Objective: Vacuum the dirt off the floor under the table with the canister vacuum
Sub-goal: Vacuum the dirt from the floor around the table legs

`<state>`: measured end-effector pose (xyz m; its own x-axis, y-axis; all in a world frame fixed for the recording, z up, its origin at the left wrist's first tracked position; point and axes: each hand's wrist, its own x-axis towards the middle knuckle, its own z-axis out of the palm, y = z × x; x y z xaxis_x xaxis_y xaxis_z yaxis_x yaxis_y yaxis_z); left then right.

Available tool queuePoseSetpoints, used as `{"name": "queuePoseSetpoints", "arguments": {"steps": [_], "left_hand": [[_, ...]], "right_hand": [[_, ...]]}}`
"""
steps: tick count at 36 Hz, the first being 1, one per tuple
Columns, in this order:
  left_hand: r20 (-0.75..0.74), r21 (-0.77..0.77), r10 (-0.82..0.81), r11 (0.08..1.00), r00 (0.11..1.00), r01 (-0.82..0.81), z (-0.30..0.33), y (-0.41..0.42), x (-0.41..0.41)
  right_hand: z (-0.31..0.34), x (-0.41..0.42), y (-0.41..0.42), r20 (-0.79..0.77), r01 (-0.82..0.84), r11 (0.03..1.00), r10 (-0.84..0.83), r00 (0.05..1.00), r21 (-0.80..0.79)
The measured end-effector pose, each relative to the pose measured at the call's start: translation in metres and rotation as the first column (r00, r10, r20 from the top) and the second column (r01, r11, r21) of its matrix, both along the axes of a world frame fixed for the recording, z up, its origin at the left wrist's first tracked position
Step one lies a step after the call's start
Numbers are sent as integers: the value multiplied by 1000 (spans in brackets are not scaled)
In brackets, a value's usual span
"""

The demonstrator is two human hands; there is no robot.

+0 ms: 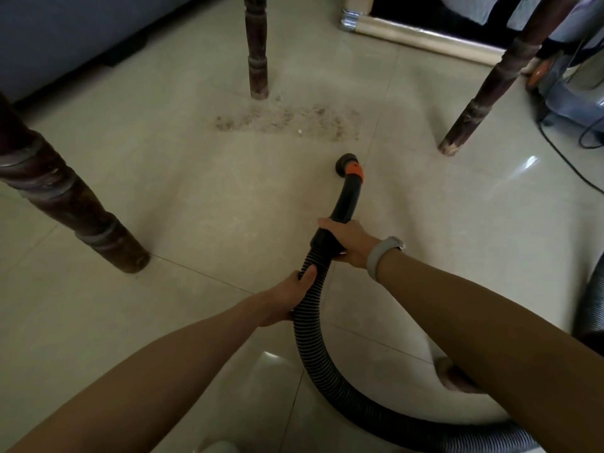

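Gripping the ribbed hose (309, 308), the left hand (287, 297) curls its fingers round it; just ahead, the right hand (348, 243) clasps the black handle (340, 210), whose nozzle (347, 163) points at the floor (196, 191), short of the dirt (287, 120). Table legs (68, 204) are cut off above. The vacuum (568, 76) at the far right is half hidden.

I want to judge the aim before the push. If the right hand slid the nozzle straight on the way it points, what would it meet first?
Probably the dirt patch: bare floor lies between it and the nozzle the right hand holds.
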<state>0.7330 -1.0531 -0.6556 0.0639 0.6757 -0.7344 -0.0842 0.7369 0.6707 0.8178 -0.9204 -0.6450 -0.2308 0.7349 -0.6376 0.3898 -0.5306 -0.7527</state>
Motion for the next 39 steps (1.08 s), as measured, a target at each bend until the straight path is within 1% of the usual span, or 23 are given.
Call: {"name": "queuePoseSetpoints", "arguments": {"steps": [3, 5, 6, 10, 11, 13, 15, 17, 19, 20, 23, 27, 30, 36, 39], "left_hand": [[-1, -31, -67, 997, 998, 67, 0, -5, -8], [-27, -53, -164, 985, 986, 163, 4, -5, -14], [-51, -72, -225, 973, 973, 221, 6, -5, -18], [-193, -154, -469, 882, 862, 445, 16, 0, -43], [-227, -171, -494, 868, 839, 465, 18, 1, -49], [-300, -204, -492, 870, 817, 449, 24, 2, -60], [-396, -203, -428, 903, 812, 377, 33, 1, -71], [-512, -153, -295, 955, 806, 253, 42, -5, -82], [-610, -92, -141, 990, 780, 107, 50, -15, -92], [-634, -72, -79, 996, 769, 43, 54, -21, -95], [-640, -60, 59, 990, 766, -127, 62, -47, -102], [-638, -62, 212, 944, 741, -323, 76, -89, -100], [-624, -62, 319, 890, 714, -452, 94, -123, -89], [-582, -110, 472, 761, 662, -640, 148, -186, -53], [-551, -123, 551, 688, 626, -715, 174, -212, -30]], "right_hand": [[-1, -2, 0, -29, 32, 999, -32, 999, -12], [-3, -6, 1, -69, 98, 995, -101, 993, -34], [-5, -8, 1, -68, 106, 994, -108, 992, -35], [-6, -18, -5, 29, 59, 998, -59, 998, -10], [-4, -20, -8, 45, 53, 998, -52, 998, -14], [-2, -23, -14, 69, 49, 998, -47, 997, -34], [0, -27, -22, 72, 49, 997, -45, 996, -56], [3, -32, -33, 80, 31, 996, -25, 996, -79], [9, -36, -45, 102, 1, 996, 8, 995, -91], [12, -38, -50, 113, -15, 995, 26, 993, -94], [23, -46, -70, 155, -74, 993, 88, 984, -90], [41, -56, -104, 227, -172, 982, 187, 956, -83], [57, -57, -136, 269, -279, 954, 299, 916, -109], [106, -40, -200, 277, -466, 869, 495, 824, -166], [138, -27, -225, 284, -593, 790, 611, 739, -156]]}}
